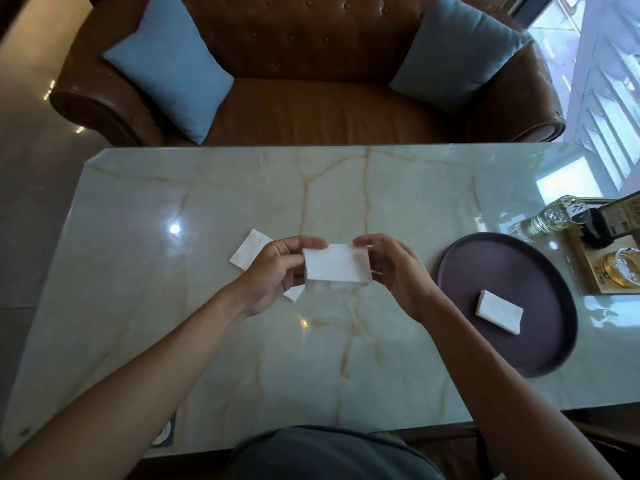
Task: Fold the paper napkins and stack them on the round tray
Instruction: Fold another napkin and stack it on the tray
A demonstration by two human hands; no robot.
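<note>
Above the middle of the marble table I hold a white paper napkin (336, 266), partly folded, between both hands. My left hand (277, 271) pinches its left edge and my right hand (394, 268) pinches its right edge. More unfolded white napkins (247, 252) lie flat on the table behind my left hand, partly hidden by it. The dark round tray (509, 271) sits to the right, and a folded napkin (498, 311) lies on it.
A wooden tray (588, 275) with a glass bottle (550, 216), a dark holder (609, 220) and an amber glass dish (621, 271) stands at the right edge. A brown leather sofa (311, 109) with two blue cushions is beyond the table's far edge.
</note>
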